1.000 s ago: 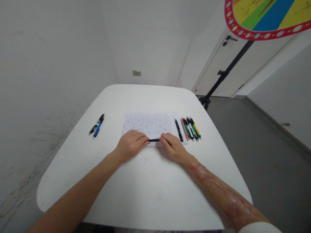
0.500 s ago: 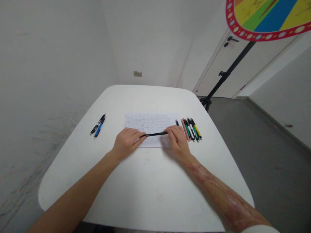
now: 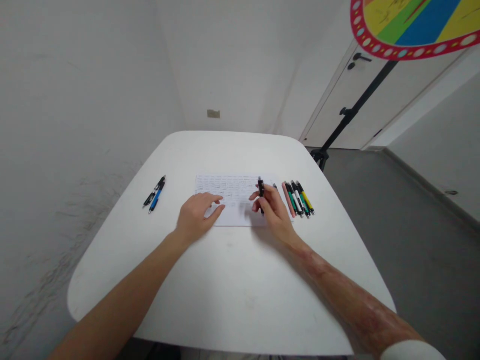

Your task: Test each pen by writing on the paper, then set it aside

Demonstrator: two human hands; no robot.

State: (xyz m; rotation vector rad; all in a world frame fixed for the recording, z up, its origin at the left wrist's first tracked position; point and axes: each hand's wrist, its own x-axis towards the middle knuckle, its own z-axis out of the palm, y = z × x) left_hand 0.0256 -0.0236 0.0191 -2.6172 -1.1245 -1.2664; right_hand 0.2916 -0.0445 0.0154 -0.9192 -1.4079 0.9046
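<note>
Far left: 1 slim black-and-silver pen [image 3: 153,192] and 1 blue plastic pen with a black top [image 3: 156,198], lying side by side. Left hand [image 3: 195,214]: thumb and fingers spread, nothing seen in its grip, at the left part of a white rectangular paper sheet [image 3: 234,218]. Progress, as judged: rows of dark handwriting done across the upper part; lower strip bare where visible, some of it hidden by the hands. Right hand [image 3: 275,210]: holds 1 black pen [image 3: 261,188], near upright, over the sheet's right part; cannot tell if the lower end meets paper. Just beyond: the end of 1 dark pen [image 3: 275,186], mostly hidden. Then a close row of pink, green, white and yellow plastic pens [image 3: 297,199], at least 4, not held.

Surface: smooth white desk [image 3: 232,300], rounded corners, faint smudges.

Room: scuffed grey-white wall [image 3: 93,100]; small beige plate [image 3: 213,114]; white door [image 3: 348,90]; black stand [image 3: 352,115] under a multicoloured, red-rimmed wheel [image 3: 427,25]; grey floor [image 3: 375,200].
</note>
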